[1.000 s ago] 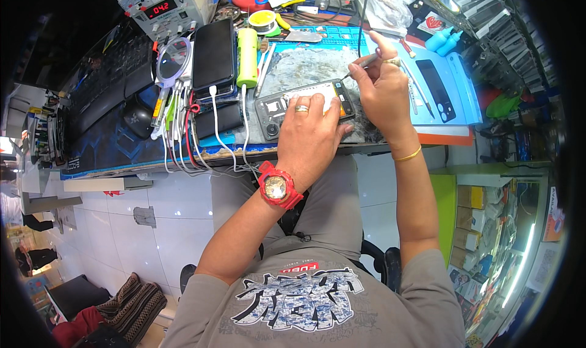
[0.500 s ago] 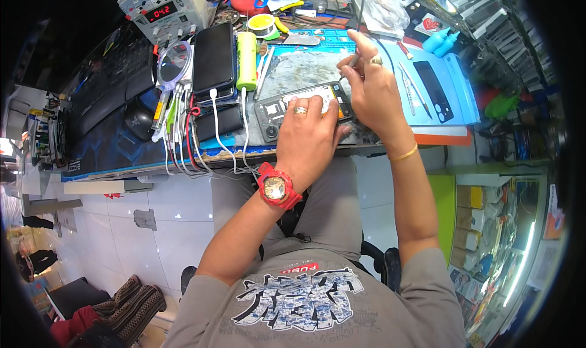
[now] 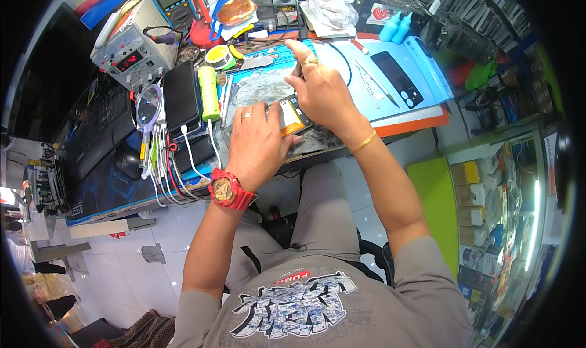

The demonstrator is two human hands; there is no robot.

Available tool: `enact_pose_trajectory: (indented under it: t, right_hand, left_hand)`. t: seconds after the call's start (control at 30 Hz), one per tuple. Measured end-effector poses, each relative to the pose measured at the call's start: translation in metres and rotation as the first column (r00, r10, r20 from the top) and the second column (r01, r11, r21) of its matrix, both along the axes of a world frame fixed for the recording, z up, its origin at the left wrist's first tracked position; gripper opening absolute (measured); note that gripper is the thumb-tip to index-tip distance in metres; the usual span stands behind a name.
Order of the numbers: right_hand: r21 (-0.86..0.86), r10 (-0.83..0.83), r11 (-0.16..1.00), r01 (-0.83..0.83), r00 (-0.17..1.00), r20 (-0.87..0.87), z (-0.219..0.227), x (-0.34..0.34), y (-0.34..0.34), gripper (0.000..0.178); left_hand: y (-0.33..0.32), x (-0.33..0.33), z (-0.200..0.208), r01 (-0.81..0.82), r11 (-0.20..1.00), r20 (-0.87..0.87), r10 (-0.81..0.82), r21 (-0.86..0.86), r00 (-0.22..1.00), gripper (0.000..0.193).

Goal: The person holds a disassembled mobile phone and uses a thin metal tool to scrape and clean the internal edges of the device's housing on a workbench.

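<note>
An opened phone (image 3: 295, 120) lies on the grey work mat (image 3: 244, 92), its inside with a yellow-orange part facing up. My left hand (image 3: 256, 137) covers much of it, fingers across the top and thumb at the near side, holding it down. Over the phone's right end, my right hand (image 3: 323, 95) has its index finger raised and its thumb and other fingers closed around a slim grey tool. The tool is mostly hidden by the fingers, so its kind is unclear.
Left of the mat stand a black phone (image 3: 182, 102) and a green cylinder (image 3: 209, 93) with white cables. Behind them is a power supply (image 3: 129, 52). A blue mat (image 3: 372, 98) at right bears tweezers (image 3: 368, 82) and a dark phone-shaped panel (image 3: 397, 78).
My view has turned, shifting the bench leftward in the picture. Both hands remain at the opened phone, and my right hand keeps its grip on the slim tool.
</note>
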State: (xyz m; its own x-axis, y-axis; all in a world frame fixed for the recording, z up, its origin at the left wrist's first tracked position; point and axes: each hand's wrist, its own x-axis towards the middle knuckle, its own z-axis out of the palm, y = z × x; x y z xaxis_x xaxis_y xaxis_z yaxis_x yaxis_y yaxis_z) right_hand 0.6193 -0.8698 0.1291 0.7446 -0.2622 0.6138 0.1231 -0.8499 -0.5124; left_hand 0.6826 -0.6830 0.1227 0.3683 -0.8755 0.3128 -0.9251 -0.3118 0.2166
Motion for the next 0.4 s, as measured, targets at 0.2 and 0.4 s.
enact_pose_trajectory:
  t: [0.2, 0.4]
  right_hand:
    - [-0.036, 0.024, 0.999, -0.024, 1.0, -0.018, 0.001, -0.004, 0.0, 0.063]
    - [-0.001, 0.027, 1.0, -0.027, 0.998, -0.058, 0.0, 0.003, -0.005, 0.075]
  left_hand:
    - [-0.001, 0.001, -0.01, 0.034, 0.999, 0.021, -0.033, -0.039, 0.999, 0.071]
    - [-0.001, 0.004, -0.012, 0.057, 0.998, 0.07, -0.057, 0.003, 0.996, 0.08]
